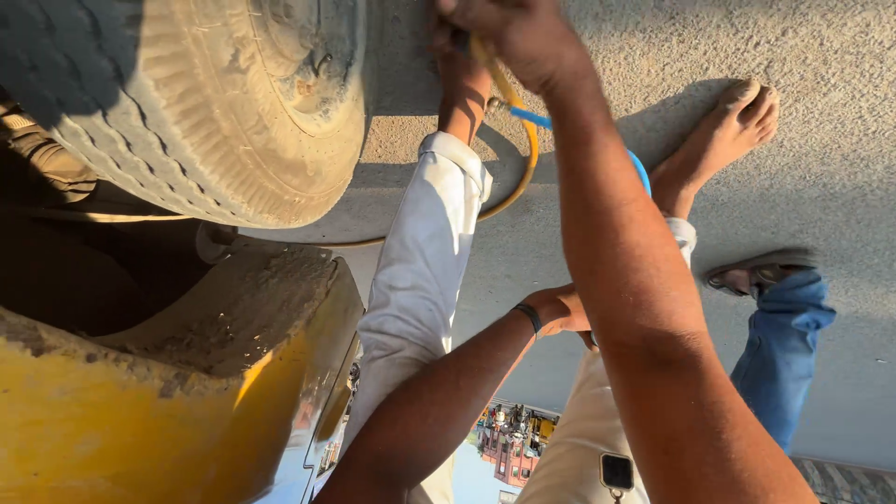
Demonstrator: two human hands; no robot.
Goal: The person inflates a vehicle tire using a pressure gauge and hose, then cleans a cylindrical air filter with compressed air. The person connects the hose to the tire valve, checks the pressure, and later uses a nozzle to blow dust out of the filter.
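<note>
Hose (530,159), yellow, looped at twelve o'clock beside the tyre (215,112), clenched in the right hand (509,37); left hand (560,313), grip unclear, rested mid-frame on a trouser leg (420,271); slack near the bare foot (719,140) could probably snag and jerk the hose free.
</note>
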